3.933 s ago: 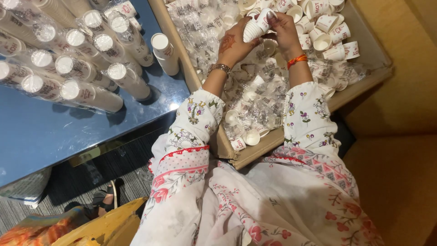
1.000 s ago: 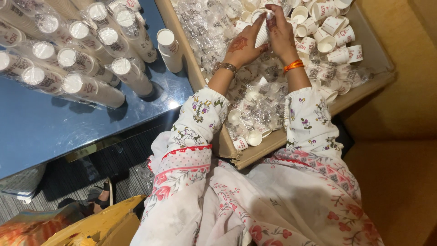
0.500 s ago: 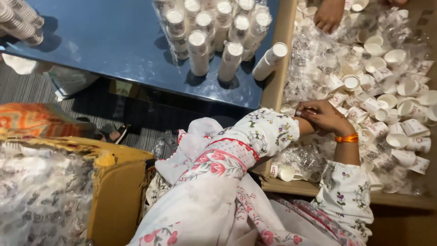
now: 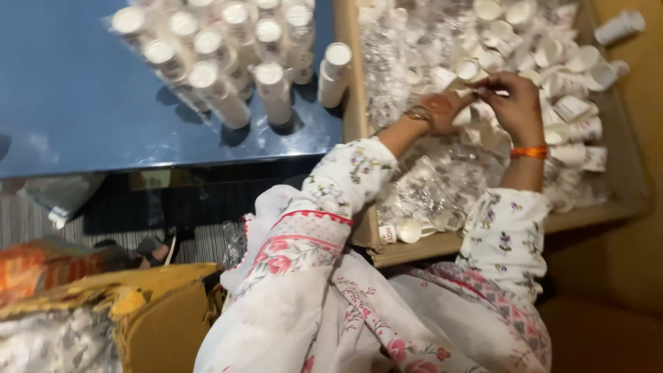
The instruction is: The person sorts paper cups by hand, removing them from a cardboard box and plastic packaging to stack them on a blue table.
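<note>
Head view. Both hands work over the shallow cardboard tray (image 4: 625, 207), which is filled with loose small white paper cups and crumpled clear plastic wrap. The left hand (image 4: 442, 110) and the right hand (image 4: 514, 103) meet near the middle of the tray, fingertips closed together on a small white paper cup (image 4: 468, 90) held between them. The cup lies between the two grips, about level with both, its long axis running roughly left to right; blur hides which way its mouth faces. Neither hand is clearly nearer.

On the blue table (image 4: 69, 103), left of the tray, stand wrapped stacks of white paper cups (image 4: 221, 76), well apart from the hands.

Against the frame half a second ago, the right hand has joined the left over the tray and both now share one cup; the view has shifted right.
</note>
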